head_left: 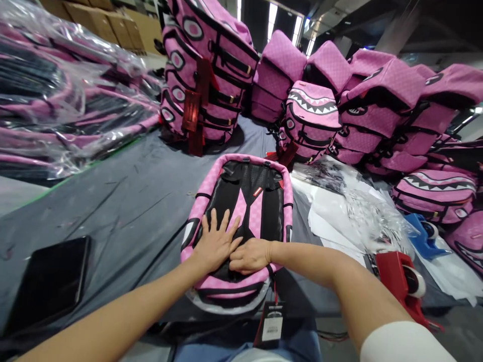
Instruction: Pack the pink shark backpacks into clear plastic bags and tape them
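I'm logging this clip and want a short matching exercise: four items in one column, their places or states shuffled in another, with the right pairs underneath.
1. left hand
2. hang tag
3. red tape dispenser
4. black flat-screen device

A. close to the blue tape dispenser
B. lying left of the pink backpack
C. fingers spread, on the backpack
D. dangling at the backpack's near end

Pairs: 1-C, 2-D, 3-A, 4-B

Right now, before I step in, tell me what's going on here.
Someone is handling a pink backpack lying on the table. The left hand is spread on it; the right hand is curled near its lower end, its grip hidden. A tag hangs off the near edge. More pink bags stand stacked beyond.
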Demonstrator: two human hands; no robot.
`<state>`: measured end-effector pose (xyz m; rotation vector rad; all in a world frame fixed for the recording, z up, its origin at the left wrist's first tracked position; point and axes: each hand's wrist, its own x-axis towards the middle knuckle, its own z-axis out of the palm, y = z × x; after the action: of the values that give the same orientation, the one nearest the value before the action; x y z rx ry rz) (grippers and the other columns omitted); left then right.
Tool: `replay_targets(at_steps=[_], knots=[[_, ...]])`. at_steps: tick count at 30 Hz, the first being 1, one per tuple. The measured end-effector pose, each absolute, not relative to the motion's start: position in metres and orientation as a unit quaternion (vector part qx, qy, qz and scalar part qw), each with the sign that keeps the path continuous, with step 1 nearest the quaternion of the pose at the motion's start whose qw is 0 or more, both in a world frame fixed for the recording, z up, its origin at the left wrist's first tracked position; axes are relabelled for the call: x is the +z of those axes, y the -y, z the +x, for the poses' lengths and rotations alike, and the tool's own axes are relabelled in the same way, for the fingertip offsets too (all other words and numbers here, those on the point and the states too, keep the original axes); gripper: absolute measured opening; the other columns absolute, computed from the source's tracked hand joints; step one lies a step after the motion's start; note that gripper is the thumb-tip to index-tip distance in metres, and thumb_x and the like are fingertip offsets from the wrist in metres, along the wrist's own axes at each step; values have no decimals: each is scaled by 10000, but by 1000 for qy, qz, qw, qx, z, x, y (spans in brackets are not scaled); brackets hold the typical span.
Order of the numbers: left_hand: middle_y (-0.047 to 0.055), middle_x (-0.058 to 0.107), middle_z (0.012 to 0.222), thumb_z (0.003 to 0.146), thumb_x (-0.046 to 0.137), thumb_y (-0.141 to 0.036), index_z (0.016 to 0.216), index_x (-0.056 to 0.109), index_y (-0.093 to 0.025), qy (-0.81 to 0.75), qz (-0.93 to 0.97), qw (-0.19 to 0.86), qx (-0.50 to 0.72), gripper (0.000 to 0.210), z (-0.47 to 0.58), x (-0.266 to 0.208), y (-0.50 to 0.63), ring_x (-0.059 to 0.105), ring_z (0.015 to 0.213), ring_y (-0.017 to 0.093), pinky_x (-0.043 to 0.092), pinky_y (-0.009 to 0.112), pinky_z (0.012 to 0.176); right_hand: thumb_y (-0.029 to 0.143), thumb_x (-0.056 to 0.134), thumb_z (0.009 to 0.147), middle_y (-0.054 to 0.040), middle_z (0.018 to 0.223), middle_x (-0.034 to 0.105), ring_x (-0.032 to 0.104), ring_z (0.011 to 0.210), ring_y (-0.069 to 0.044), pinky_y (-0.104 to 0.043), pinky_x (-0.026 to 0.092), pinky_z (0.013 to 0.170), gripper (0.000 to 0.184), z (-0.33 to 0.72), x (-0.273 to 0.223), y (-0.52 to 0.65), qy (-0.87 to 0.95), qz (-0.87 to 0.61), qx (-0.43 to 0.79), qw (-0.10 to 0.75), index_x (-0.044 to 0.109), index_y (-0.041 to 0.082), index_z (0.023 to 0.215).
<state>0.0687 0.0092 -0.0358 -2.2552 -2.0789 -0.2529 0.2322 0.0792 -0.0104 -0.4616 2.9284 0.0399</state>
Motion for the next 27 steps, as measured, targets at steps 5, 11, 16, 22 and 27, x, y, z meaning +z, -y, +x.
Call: replay_targets(at_steps=[5, 11, 16, 22, 27], knots=[[147, 319, 1623, 1006, 273, -310, 1541, 368, -209, 682, -721, -69, -100, 553, 71, -20, -18, 220, 1518, 389, 290, 704, 1120, 328, 515, 998, -63, 982, 698, 646, 781, -172, -271, 455, 569, 183, 226, 3, -75, -996, -32, 50, 59, 618, 183, 1040], [103, 229, 1658, 926, 404, -522, 1521, 402, -313, 637, -763, -51, -99, 630, 58, -45, 24, 133, 1518, 448, 186, 764, 1124, 329, 481, 1001, -10, 784, 677, 624, 697, -135, -247, 428, 590, 267, 285, 8, -21, -960, 205, -7, -193, 653, 209, 837], [-321, 134, 1583, 949, 260, -442, 1300, 507, -666, 513, -838, 17, -187, 484, 20, -72, 31, -24, 1544, 353, 10, 753, 1153, 330, 568, 977, -45, 849, 697, 643, 830, -182, -295, 485, 777, 164, 443, 1, 26, -803, 503, -63, -314, 676, 217, 928], [-313, 233, 1557, 914, 344, -553, 1206, 611, -626, 448, -873, 13, -191, 402, -4, -86, 9, 48, 1541, 390, -77, 754, 1141, 263, 789, 760, -33, 790, 688, 604, 822, -212, -293, 446, 747, 131, 570, -24, 17, -682, 692, -136, -194, 673, 202, 763], [-86, 599, 1435, 908, 426, -453, 1157, 696, -445, 343, -911, 98, -207, 367, -18, -75, 2, -14, 1559, 252, -187, 614, 1182, 308, 684, 853, -41, 771, 687, 578, 821, -196, -284, 413, 771, 170, 581, -43, 7, -697, 672, -162, -187, 685, 194, 726]])
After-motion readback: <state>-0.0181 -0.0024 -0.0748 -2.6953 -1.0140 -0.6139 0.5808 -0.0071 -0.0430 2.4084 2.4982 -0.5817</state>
